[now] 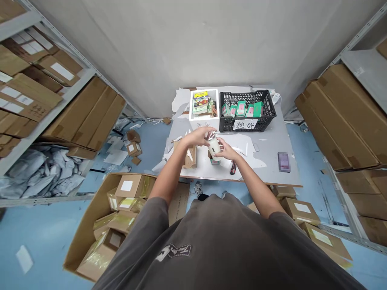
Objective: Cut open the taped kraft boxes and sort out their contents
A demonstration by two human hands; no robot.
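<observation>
In the head view, a white cylindrical jar (pixel 214 146) with a shiny cap is held tilted above the front of the table. My left hand (pixel 200 136) is closed around its top, at the cap. My right hand (pixel 226 150) grips the jar's body from the right side. Just below the jar stands a small box with green on it (pixel 215 162), partly hidden by the jar. An opened cardboard box (pixel 190 160) with white pieces lies to the left, under my left forearm. A red and black tool, like a utility knife (pixel 233 167), rests near the front edge by my right forearm.
Behind my hands stand a white foam box (pixel 203 123) with small packages and a black plastic crate (pixel 225 125) with green boxes. A blurred phone-like object (pixel 283 162) lies at right. A large carton (pixel 79 241) of parcels sits left; loaded shelves (pixel 90 74) flank both sides.
</observation>
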